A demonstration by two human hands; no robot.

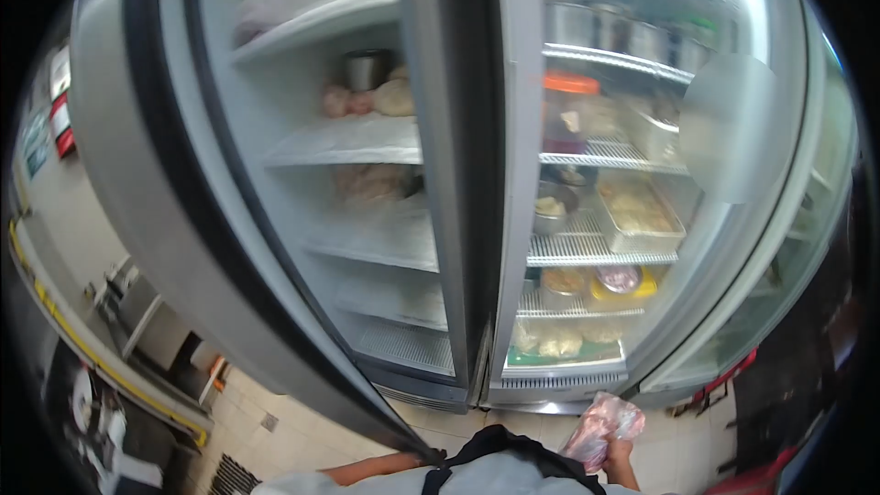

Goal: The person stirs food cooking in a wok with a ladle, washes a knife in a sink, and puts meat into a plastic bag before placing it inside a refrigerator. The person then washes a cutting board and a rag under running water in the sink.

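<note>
My right hand is closed around a clear plastic bag of pinkish meat, low in front of the fridges. At the lower tip of the open grey freezer door, my left hand grips the door's edge; its fingers are mostly in shadow. Behind that door, the freezer's frosted shelves hold a metal container and wrapped pale lumps. More wrapped food sits one level down.
Right of the freezer, a lit fridge with a glass door holds an orange-lidded tub, a metal tray of food and a yellow container. A counter with a yellow pipe runs along the left. The floor is tiled.
</note>
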